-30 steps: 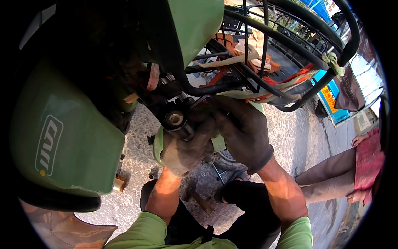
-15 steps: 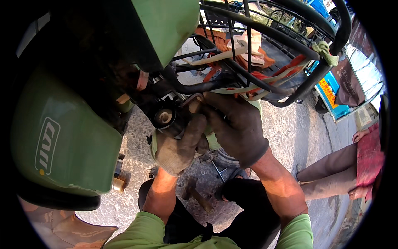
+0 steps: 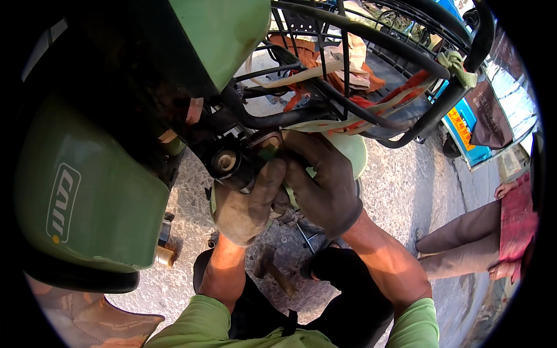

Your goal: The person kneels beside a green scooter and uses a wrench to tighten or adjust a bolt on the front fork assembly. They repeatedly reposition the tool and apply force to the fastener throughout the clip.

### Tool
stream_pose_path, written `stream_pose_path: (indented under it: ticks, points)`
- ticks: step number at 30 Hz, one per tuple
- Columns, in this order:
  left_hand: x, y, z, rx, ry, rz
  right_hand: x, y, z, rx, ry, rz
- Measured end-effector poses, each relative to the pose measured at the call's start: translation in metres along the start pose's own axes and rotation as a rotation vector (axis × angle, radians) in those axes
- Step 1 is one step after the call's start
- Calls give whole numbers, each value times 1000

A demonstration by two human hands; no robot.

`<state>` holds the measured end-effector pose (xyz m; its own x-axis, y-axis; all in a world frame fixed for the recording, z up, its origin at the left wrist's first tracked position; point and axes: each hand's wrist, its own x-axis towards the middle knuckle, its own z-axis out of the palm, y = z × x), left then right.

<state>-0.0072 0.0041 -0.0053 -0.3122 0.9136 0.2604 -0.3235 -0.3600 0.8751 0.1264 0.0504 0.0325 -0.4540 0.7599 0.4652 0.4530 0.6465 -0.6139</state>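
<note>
**Gloved hands at the steering tube of a green scooter**

At the centre of the head view, we see the fingers of the left hand (image 3: 248,200), in a soiled tan glove, curled tight around a black round tube end (image 3: 225,162) that projects from the dark frame; the open mouth of the tube faces the camera just above the knuckles. The right hand (image 3: 325,184), in a dark glove, lies directly beside it, touching the left, its fingers bent over and closed on the same assembly from the right side. What exactly the right fingers pinch we cannot tell, since the glove covers it. Behind both hands shows a pale green fender (image 3: 351,152), partly hidden by the right glove. Above them runs a black wire basket (image 3: 406,75) holding orange and cream cloths (image 3: 342,58), with a knotted green rag (image 3: 458,65) tied on its rim. To the left bulges a large green body panel (image 3: 87,191) of the scooter; a second green panel (image 3: 223,35) rises at the top. Below the hands, on the speckled concrete ground (image 3: 406,174), lies a hammer (image 3: 272,271) between our forearms. At the right edge we note another person's legs (image 3: 458,243) in brown trousers.
</note>
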Motion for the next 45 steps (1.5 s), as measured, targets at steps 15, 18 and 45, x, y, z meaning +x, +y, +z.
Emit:
stream_pose_path:
  ticks: [15,18,45]
  points:
    - [1,-4,-1,-60,13,-52,10,-17,-5,231,-75,275]
    - [2,-15,-9,15,-17,-36,11,-28,-5,491,-84,478]
    - [8,-14,-21,390,-137,409,8,-95,-43,790,-132,597]
